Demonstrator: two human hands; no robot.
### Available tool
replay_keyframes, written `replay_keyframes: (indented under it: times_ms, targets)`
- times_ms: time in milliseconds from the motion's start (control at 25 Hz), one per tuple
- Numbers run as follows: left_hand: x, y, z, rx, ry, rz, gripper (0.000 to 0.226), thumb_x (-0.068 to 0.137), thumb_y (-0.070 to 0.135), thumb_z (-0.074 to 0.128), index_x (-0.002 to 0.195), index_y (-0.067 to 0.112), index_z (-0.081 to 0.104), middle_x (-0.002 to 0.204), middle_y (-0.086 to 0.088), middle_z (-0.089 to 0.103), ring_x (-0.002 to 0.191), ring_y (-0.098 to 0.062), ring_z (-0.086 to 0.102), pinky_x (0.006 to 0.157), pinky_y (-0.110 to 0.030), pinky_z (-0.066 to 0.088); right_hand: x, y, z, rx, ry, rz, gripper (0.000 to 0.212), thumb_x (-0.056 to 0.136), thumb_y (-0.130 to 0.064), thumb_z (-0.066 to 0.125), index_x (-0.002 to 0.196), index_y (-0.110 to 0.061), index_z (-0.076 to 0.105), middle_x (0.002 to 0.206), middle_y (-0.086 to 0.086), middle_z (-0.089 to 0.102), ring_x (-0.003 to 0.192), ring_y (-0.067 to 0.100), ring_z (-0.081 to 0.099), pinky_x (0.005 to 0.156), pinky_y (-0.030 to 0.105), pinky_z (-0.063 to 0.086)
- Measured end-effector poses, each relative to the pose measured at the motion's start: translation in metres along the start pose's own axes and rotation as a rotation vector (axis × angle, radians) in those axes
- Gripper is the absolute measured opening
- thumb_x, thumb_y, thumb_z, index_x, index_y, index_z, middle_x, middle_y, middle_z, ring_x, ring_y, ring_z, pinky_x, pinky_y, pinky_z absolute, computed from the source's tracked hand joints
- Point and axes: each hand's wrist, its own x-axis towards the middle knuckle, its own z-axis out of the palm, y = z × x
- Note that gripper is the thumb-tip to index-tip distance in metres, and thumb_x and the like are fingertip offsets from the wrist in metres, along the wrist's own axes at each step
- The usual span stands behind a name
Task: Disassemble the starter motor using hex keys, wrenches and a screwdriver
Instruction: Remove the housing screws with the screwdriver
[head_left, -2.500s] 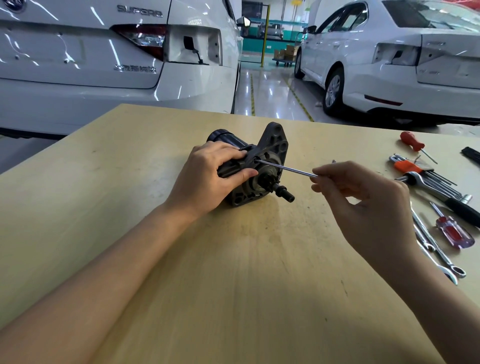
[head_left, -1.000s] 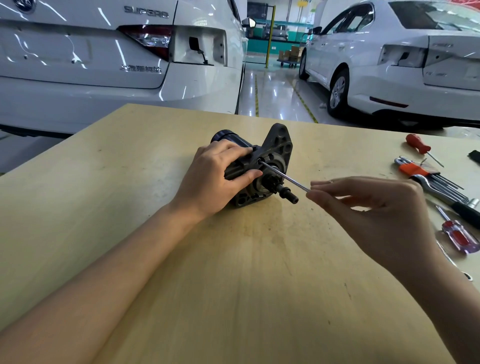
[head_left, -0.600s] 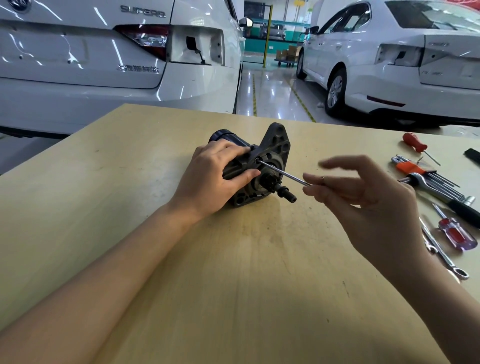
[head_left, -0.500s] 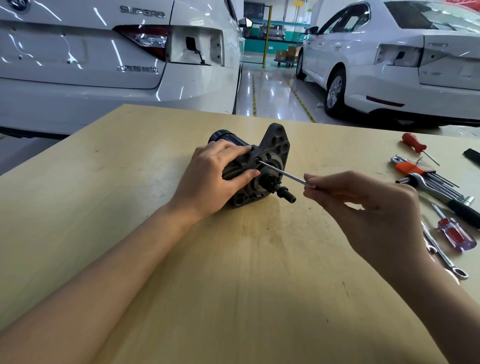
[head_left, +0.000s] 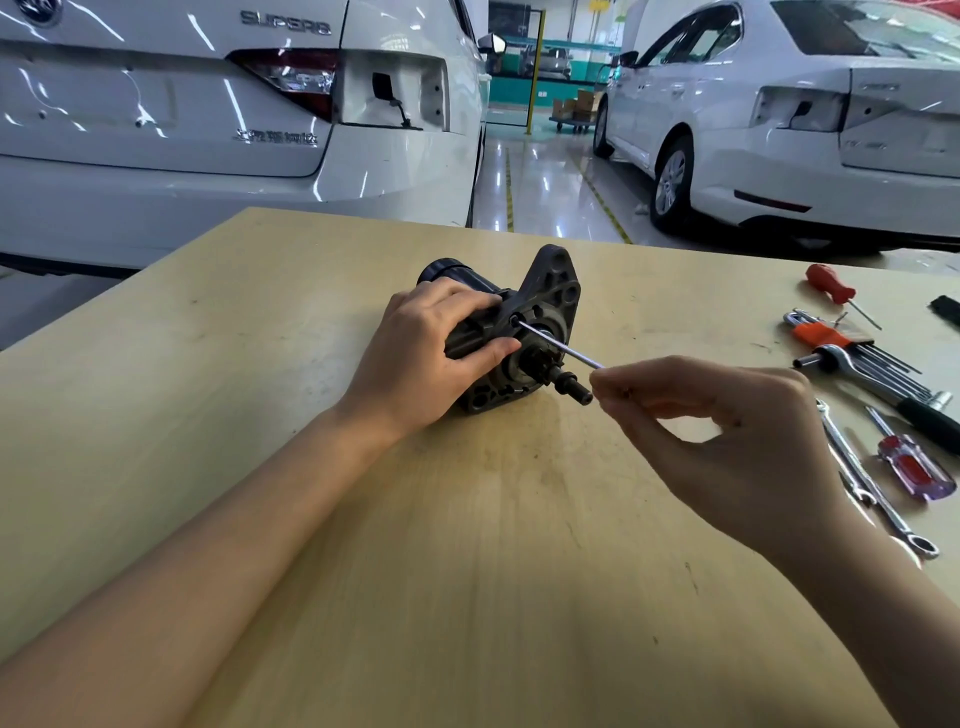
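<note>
The dark grey starter motor (head_left: 550, 296) lies on its side on the wooden table (head_left: 260, 395), its flange and pinion shaft facing me. My left hand (head_left: 421, 358) grips the motor body from the left, thumb against the flange. A thin silver hex key (head_left: 558, 345) sticks out of a bolt hole in the flange toward the right. My right hand (head_left: 727, 431) pinches the key's near end between thumb and fingertips, just right of the pinion shaft.
Tools lie at the table's right side: a red-handled screwdriver (head_left: 830, 284), an orange-holdered hex key set (head_left: 852, 349), a ratchet wrench (head_left: 883, 389), a combination wrench (head_left: 878, 493) and a purple-red screwdriver (head_left: 914, 465). Two white cars (head_left: 208, 130) stand beyond the table.
My right hand has kept twirling the hex key, fingers spreading and closing again on its end. The left hand and the motor have stayed put.
</note>
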Motion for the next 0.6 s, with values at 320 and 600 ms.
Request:
replay_keyframes:
  times_ms: [320, 600]
  targets:
    - [0.001, 0.002, 0.001, -0.121, -0.009, -0.112, 0.083, 0.078, 0.035, 0.076, 0.146, 0.012, 0.035, 0.118, 0.004, 0.064, 0.113, -0.013, 0.055, 0.107, -0.035, 0.037, 0.005, 0.004, -0.012, -0.061, -0.051, -0.088, 0.024, 0.073, -0.010, 0.079, 0.093, -0.021, 0.074, 0.082, -0.013, 0.071, 0.073, 0.002, 0.068, 0.065, 0.007, 0.046]
    - [0.002, 0.001, 0.002, -0.219, 0.018, -0.161, 0.083, 0.075, 0.031, 0.080, 0.143, 0.015, 0.037, 0.112, 0.008, 0.066, 0.106, -0.010, 0.059, 0.106, -0.039, 0.037, 0.003, 0.001, -0.013, -0.043, 0.029, 0.014, 0.016, 0.075, -0.019, 0.076, 0.090, -0.022, 0.075, 0.071, -0.010, 0.072, 0.063, 0.004, 0.068, 0.060, 0.017, 0.054]
